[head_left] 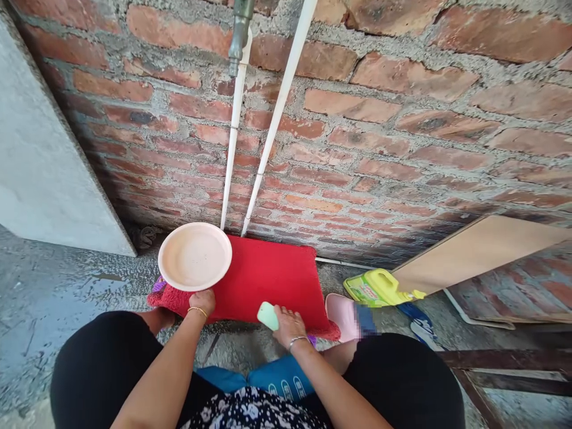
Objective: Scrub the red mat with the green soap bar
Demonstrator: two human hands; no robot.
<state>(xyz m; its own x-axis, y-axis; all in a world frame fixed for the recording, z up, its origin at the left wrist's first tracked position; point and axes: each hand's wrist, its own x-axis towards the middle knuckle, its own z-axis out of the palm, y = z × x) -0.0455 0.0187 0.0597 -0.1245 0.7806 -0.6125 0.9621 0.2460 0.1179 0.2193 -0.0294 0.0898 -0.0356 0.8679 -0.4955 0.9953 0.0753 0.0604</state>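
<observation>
My left hand point(203, 301) is closed at the near rim of a pale pink basin point(195, 256); its fingertips are hidden. The basin is over the left end of a red cloth or mat point(277, 268) with fringed ends, which lies spread flat in front of my knees. My right hand point(289, 326) is closed around a pale green scrub brush point(267, 316) over the near edge of the red cloth. The brush's smooth back faces up and its underside is out of sight.
A brick wall point(335, 167) with white pipes point(277, 119) rises behind the cloth. A metal tap point(240, 36) hangs above. To the right are a yellow detergent jug point(373, 287), a pink slipper point(342, 316) and a board point(473, 250). A stone slab point(53, 137) leans left, on wet floor.
</observation>
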